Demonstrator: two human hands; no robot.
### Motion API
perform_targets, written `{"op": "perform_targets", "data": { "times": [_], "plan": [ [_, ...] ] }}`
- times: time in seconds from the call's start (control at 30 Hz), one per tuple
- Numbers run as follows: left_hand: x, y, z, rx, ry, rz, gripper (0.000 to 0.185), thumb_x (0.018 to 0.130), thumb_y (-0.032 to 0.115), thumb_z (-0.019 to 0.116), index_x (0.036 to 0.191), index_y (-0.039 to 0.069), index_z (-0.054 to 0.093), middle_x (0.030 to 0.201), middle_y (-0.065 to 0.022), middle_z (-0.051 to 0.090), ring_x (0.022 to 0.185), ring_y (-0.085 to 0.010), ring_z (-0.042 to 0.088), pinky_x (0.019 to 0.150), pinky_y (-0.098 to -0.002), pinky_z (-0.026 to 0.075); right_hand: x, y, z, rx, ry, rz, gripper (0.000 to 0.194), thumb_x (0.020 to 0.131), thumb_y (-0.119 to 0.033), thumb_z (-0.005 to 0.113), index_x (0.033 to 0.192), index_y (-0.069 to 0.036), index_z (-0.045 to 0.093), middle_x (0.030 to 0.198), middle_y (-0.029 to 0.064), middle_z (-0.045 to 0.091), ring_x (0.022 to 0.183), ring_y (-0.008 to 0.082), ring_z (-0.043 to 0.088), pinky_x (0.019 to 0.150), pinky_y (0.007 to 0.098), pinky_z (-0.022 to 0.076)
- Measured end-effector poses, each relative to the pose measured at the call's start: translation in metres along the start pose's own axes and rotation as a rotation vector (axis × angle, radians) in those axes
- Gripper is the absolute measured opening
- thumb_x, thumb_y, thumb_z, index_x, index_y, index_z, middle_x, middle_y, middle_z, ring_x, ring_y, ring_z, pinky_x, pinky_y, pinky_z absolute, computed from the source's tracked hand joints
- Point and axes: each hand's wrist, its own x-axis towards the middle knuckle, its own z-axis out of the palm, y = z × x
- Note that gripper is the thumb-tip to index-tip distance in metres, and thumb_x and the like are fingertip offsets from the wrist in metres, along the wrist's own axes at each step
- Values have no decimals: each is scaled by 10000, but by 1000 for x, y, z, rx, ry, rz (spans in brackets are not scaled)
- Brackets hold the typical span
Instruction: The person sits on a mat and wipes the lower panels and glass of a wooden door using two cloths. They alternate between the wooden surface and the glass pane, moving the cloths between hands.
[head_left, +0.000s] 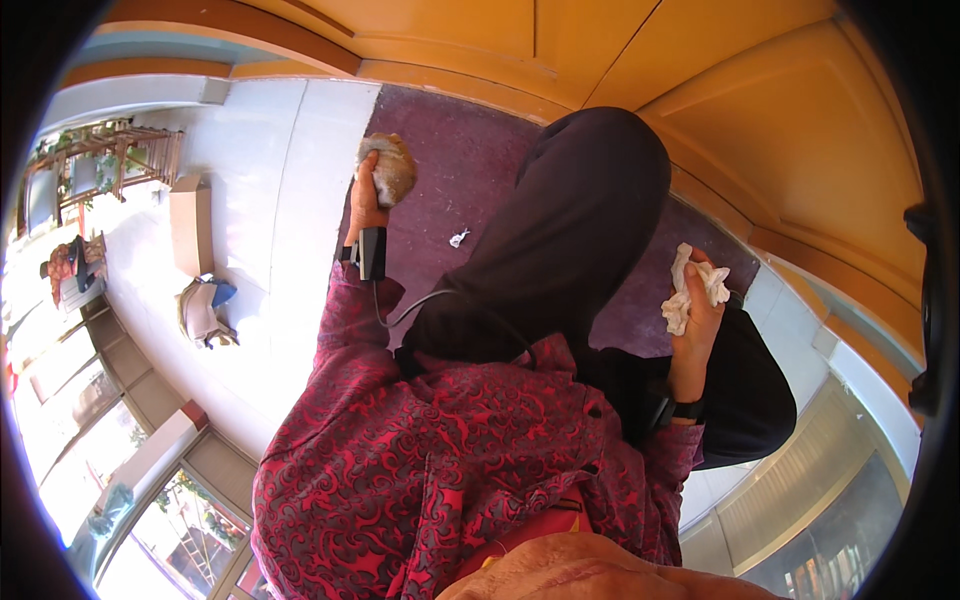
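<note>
My left hand (365, 196) grips a brown, rounded, soft-looking wad (394, 171), possibly a bunched cloth, above the far left edge of a dark maroon floor area (465, 161). In my right hand (700, 315) is a crumpled piece of white paper or tissue (679, 309), pinched under the thumb beside my bent right knee. Between the hands rises my other knee (600, 172) in dark trousers. A small white scrap (459, 238) lies on the maroon floor, nearer my left hand and touching neither hand.
Orange panelled doors (465, 34) stand close in front. A grey cable (405, 311) runs from a black device (373, 253) on my left wrist. On the pale floor at left are a cardboard box (191, 225) and a beige bag (202, 311). Farther off is a seated person (71, 266).
</note>
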Motion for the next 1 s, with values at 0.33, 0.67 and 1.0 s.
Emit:
{"op": "perform_targets", "data": {
  "times": [0.33, 0.67, 1.0],
  "plan": [
    [-9, -8, 8, -88, -45, -106, 506, 948, 270, 640, 1392, 45, 549, 1315, -137, 641, 1197, -297, 640, 1025, -424, 527, -11, -18, 7, 16, -28, 40, 296, 975, -122, 668, 1255, -33, 628, 1058, 62, 689, 772, 91, 614, 615, 218, 479],
    [-14, -18, 21, 8, -29, -112, 483, 943, 247, 677, 1362, 31, 574, 1267, -116, 656, 1148, -263, 653, 975, -387, 536, -26, -19, 65, -181, -106, -232, 463, 958, 13, 604, 1415, 34, 535, 1304, 108, 639, 1174, 179, 607, 1056, 303, 430],
    [23, -26, -5, 55, 3, -36, 480, 988, 257, 636, 1409, 41, 552, 1334, -108, 632, 1206, -248, 624, 1015, -364, 511, -50, -61, 112, -514, -116, -932, 260, 935, -27, 585, 1195, -44, 578, 1174, 239, 606, 742, 189, 591, 581, 268, 525]
  ]
}}
